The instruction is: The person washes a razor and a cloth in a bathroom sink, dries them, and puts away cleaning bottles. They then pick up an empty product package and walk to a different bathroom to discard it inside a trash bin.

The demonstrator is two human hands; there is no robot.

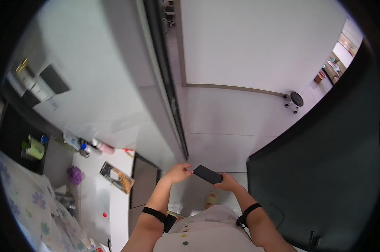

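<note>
A dark smartphone point(208, 174) is held at waist height, its black face turned up. My right hand point(229, 182) grips it at the right end. Just off its left end is my left hand point(178, 173), thumb and forefinger apart with nothing between them; whether a fingertip touches the phone is hard to tell. Black straps circle both forearms, and the left one point(158, 215) carries a small dark box.
To the left, a white washbasin counter point(119, 209) bears a patterned tray point(117, 177), bottles point(105, 147) and a purple bath puff point(75, 175). A dark door point(316, 176) stands on the right. Beyond the doorway is a wheeled stool point(296, 99) by a white wall.
</note>
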